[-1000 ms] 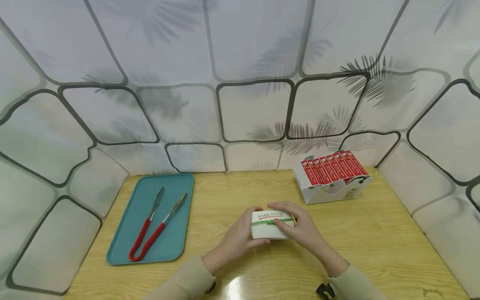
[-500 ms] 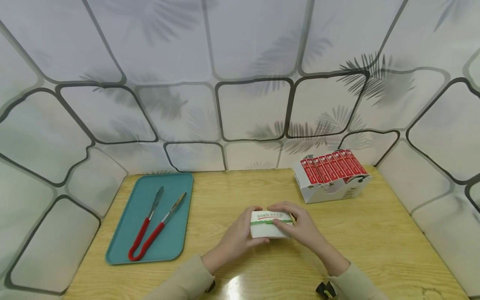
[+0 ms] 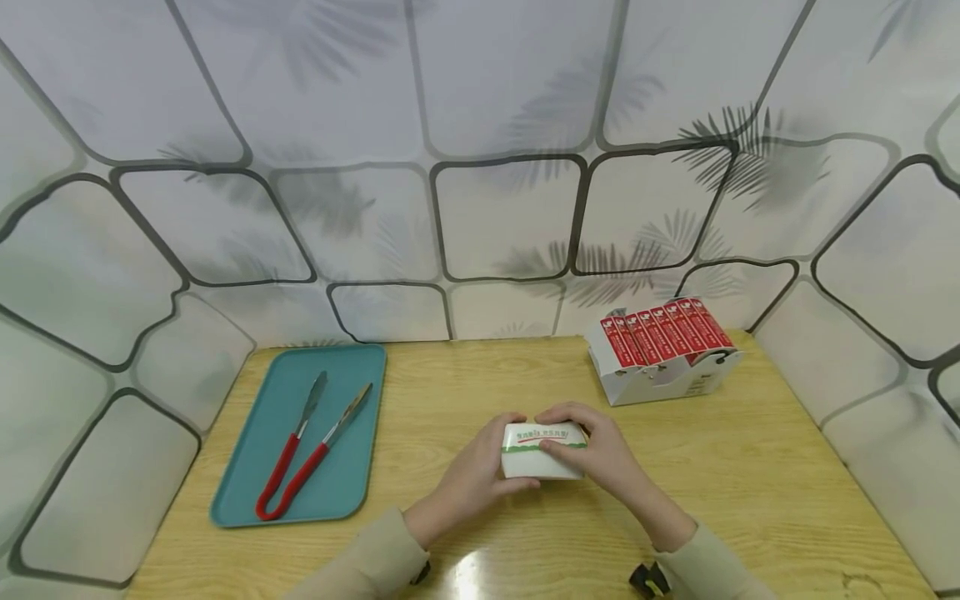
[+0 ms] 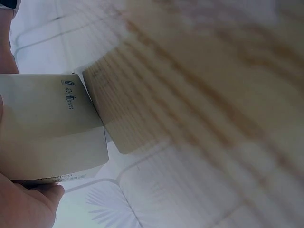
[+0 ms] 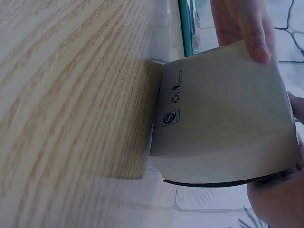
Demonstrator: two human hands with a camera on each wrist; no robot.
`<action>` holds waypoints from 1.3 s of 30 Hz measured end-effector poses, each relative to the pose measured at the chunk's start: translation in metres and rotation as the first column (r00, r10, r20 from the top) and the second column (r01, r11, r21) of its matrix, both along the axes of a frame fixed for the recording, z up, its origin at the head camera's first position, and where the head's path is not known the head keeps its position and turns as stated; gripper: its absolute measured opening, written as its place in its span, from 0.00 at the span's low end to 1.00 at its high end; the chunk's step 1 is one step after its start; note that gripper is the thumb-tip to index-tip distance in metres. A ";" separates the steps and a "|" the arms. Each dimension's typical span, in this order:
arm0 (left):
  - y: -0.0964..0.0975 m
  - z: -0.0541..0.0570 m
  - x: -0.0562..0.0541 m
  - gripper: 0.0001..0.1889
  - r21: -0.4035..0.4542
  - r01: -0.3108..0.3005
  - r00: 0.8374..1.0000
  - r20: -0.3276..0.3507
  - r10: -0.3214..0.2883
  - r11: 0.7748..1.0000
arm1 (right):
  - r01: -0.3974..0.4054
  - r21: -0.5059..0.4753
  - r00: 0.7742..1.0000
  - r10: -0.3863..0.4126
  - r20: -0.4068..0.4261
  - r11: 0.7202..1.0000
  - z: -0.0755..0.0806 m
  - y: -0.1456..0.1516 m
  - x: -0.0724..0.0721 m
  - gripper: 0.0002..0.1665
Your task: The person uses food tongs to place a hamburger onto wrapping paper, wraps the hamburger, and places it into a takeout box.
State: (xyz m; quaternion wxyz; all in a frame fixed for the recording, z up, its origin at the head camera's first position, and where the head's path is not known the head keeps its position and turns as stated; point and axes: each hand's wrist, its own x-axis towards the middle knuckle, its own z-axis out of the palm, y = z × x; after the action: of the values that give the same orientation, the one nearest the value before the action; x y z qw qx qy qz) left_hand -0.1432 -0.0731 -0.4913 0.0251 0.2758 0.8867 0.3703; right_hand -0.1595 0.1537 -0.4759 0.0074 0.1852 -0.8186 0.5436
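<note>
A white paper food box (image 3: 528, 467) with a green band and printed lettering on top is between my two hands at the table's front middle. My left hand (image 3: 471, 471) grips its left side, the thumb lying along the lower front. With fingers over the far right corner and thumb on the near top edge, my right hand (image 3: 606, 457) holds the other side. In the right wrist view the box's plain side (image 5: 218, 114) shows recycling marks, and its bottom edge seems to meet the table. The box's inside is hidden.
On the left lies a teal tray (image 3: 243, 475) bearing red-handled metal tongs (image 3: 300, 479). A white carton (image 3: 660, 385) packed with several red-topped packets (image 3: 667, 333) stands at the back right. Patterned panels (image 3: 502, 225) enclose the wooden table (image 3: 465, 379).
My right thumb has slid slightly left along the box's near top edge. A green tab beside it has gone from sight. Both hands otherwise keep their places.
</note>
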 end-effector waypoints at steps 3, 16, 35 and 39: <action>-0.001 -0.001 0.000 0.46 -0.014 0.003 1.000 -0.028 -0.003 1.000 | -0.024 -0.013 1.000 0.024 -0.003 1.000 -0.001 0.001 0.000 0.14; -0.003 -0.005 0.000 0.46 -0.040 -0.011 0.995 -0.100 0.007 0.999 | -0.055 -0.025 0.998 0.055 0.004 0.998 -0.003 0.005 0.000 0.14; -0.003 -0.006 -0.001 0.46 -0.035 -0.038 0.998 -0.057 0.036 0.999 | -0.016 0.102 0.996 0.025 -0.087 0.995 -0.003 0.022 0.008 0.24; -0.003 -0.006 0.000 0.47 -0.050 -0.041 0.997 -0.061 0.038 0.998 | -0.031 0.128 0.995 0.044 -0.095 0.991 -0.004 0.028 0.009 0.26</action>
State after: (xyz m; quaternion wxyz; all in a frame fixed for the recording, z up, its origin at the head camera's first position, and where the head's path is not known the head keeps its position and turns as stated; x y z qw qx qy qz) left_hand -0.1436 -0.0758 -0.4971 -0.0017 0.2683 0.9016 0.3393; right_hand -0.1500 0.1815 -0.4797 0.0253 0.2268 -0.8464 0.4811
